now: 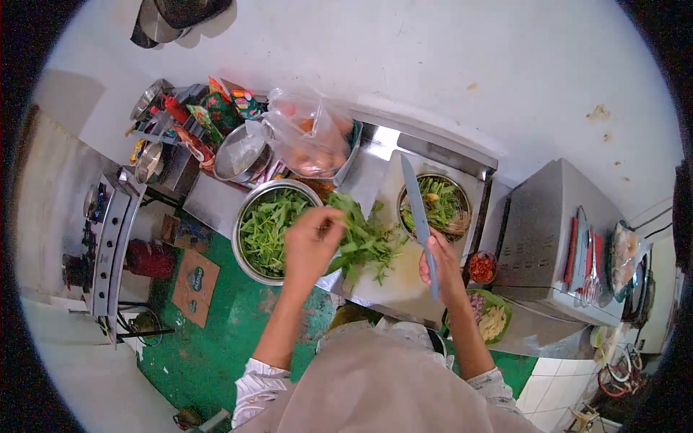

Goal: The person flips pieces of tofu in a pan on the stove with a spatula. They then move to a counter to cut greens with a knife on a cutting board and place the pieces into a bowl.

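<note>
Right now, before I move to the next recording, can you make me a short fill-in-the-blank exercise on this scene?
1. The right hand grips a ____.
2. Of the wide bowl and the small bowl, both holding greens, the left hand is nearer the ____ one.
3. The small bowl stands on a white cutting ____.
4. The colour of the floor under the counter is mostly ____.

Missing words: knife; wide; board; green.

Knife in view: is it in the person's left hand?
No, the right hand grips the knife, while the left hand is beside the leafy greens.
</note>
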`<action>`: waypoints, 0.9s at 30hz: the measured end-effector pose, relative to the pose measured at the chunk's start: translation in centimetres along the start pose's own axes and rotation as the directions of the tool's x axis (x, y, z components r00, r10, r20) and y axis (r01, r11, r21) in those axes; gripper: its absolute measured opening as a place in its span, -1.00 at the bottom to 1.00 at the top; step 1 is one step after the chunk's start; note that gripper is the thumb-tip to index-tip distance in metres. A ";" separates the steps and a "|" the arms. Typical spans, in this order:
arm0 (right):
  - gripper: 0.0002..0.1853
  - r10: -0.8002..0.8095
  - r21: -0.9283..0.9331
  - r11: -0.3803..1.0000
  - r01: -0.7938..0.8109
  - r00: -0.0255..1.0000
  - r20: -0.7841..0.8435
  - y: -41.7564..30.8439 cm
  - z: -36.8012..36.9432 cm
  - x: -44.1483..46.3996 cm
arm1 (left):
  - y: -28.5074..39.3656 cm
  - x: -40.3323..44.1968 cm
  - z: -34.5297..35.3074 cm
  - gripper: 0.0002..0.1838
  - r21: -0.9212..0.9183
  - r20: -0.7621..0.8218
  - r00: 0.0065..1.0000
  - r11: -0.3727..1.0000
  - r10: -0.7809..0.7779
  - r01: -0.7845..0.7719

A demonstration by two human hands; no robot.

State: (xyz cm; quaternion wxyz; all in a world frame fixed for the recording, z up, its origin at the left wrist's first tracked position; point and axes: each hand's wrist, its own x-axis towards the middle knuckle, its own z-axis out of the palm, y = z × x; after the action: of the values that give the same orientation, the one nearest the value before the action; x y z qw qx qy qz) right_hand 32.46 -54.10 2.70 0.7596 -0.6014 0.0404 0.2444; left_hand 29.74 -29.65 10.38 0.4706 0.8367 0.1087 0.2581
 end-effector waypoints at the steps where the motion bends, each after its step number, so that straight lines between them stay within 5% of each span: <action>1: -0.39 0.000 -0.003 1.000 0.000 1.000 0.006 -0.1 0.2 0.0 | -0.9 -0.3 0.6 -0.88 0.032 0.091 0.995 0.999 0.039 -0.042; 2: -0.39 -0.007 -0.024 1.000 0.007 1.000 0.001 -0.2 0.5 0.1 | -1.4 -0.2 0.8 -0.88 0.061 0.186 0.980 0.994 0.077 -0.090; 6: -0.41 -0.026 -0.049 0.998 0.026 1.000 0.002 -0.3 0.7 0.3 | 0.7 0.4 -0.7 -0.88 -0.019 0.005 0.996 0.996 -0.088 0.088; 8: -0.41 -0.024 -0.062 0.998 0.024 1.000 0.002 0.0 0.7 0.5 | -1.4 -0.1 -0.2 -0.88 0.062 0.097 0.994 0.997 0.043 -0.049; 11: -0.42 -0.040 -0.048 0.998 0.040 0.999 -0.012 -0.5 1.3 0.6 | -0.2 0.2 -1.1 -0.87 -0.012 -0.002 1.000 1.000 -0.011 0.011; 16: -0.45 -0.042 -0.026 0.999 0.042 0.999 -0.009 -0.4 1.5 1.0 | -0.8 0.2 -2.4 -0.88 -0.016 0.074 0.979 0.981 -0.190 0.192; 18: -0.45 -0.057 -0.058 0.997 0.057 0.998 -0.013 -0.4 1.7 0.6 | -0.2 -0.5 -2.6 -0.88 -0.282 -0.025 0.978 0.940 -0.207 0.192; 20: -0.44 -0.053 -0.077 0.996 0.053 0.999 -0.003 -0.7 2.0 0.3 | -0.1 -0.7 -3.3 -0.89 -0.206 -0.047 0.981 0.963 -0.186 0.173; 27: -0.40 -0.119 0.031 0.992 0.118 0.992 0.037 -2.3 4.1 -0.9 | -1.9 -1.6 -4.5 -0.87 -0.440 -0.145 0.960 0.884 -0.241 0.155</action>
State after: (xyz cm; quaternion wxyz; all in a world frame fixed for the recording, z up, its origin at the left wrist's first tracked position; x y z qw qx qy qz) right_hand 31.69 -50.88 6.16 0.7821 -0.5868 -0.0066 0.2097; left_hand 26.08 -26.06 10.17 0.6522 0.6691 0.1809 0.3070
